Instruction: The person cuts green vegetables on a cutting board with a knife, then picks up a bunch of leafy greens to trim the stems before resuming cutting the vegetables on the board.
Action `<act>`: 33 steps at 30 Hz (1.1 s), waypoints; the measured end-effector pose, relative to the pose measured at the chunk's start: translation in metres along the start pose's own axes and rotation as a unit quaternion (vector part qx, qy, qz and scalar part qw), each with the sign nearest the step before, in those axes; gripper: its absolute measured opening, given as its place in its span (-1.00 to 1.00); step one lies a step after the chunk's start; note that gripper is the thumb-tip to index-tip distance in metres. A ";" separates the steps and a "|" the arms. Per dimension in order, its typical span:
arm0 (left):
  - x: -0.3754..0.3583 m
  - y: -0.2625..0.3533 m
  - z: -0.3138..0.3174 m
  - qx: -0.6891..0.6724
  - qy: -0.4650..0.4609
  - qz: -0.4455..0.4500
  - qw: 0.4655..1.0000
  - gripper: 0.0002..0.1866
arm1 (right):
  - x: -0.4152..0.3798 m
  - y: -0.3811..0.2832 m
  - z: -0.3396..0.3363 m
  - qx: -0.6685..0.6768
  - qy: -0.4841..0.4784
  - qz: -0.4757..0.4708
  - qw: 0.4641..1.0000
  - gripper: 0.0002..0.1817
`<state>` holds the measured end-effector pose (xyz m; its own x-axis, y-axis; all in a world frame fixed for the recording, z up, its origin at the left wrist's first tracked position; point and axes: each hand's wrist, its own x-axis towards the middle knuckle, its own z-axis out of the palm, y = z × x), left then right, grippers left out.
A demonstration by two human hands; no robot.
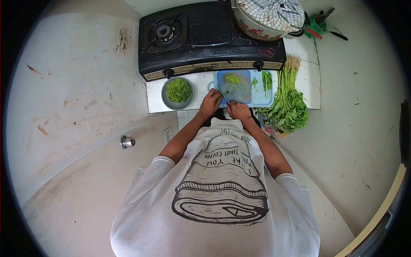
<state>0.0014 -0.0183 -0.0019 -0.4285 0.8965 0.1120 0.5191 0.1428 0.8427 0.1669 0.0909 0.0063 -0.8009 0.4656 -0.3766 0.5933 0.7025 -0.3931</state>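
Observation:
My right hand [239, 110] is closed round the handle of a knife [224, 97], its thin blade slanting up and left over the near left part of the blue cutting board [261, 101]. Beside the blade, at the board's left edge, my left hand [210, 103] has its fingers curled together; what they hold, if anything, is too small to make out. A small heap of chopped greens [232, 79] lies on the board's darker panel. Cut leafy stalks [267, 82] rest along its right side. To the left stands a grey bowl [164, 99] filled with finely chopped greens [179, 90].
A large bunch of leafy greens [289, 107] lies right of the board, roots toward the stove. Behind is a black two-burner stove [209, 32] carrying a cloth-covered pot [261, 32]. A green basket [316, 26] with utensils stands back right. A door knob [127, 141] juts out at left.

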 end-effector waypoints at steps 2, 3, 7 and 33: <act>-0.001 0.006 -0.003 -0.007 0.008 0.011 1.000 -0.85 | 0.004 0.000 0.002 -0.003 0.002 -0.001 1.000 -0.58; -0.002 0.002 -0.002 -0.004 0.003 0.006 1.000 -0.86 | 0.004 0.000 0.002 -0.005 0.002 -0.002 1.000 -0.58; -0.003 -0.005 0.001 0.000 -0.011 -0.017 1.000 -0.88 | -0.003 0.003 -0.001 -0.009 0.011 0.006 1.000 -0.58; -0.010 -0.010 -0.002 0.006 -0.002 0.023 1.000 -0.86 | -0.014 0.007 -0.010 -0.031 0.004 -0.026 0.999 -0.58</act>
<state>-0.0010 -0.0299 -0.0103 -0.4009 0.9040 0.1485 0.5465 0.1059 0.8308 0.1818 0.0944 0.0170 -0.8314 0.4321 -0.3494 0.5447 0.7582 -0.3584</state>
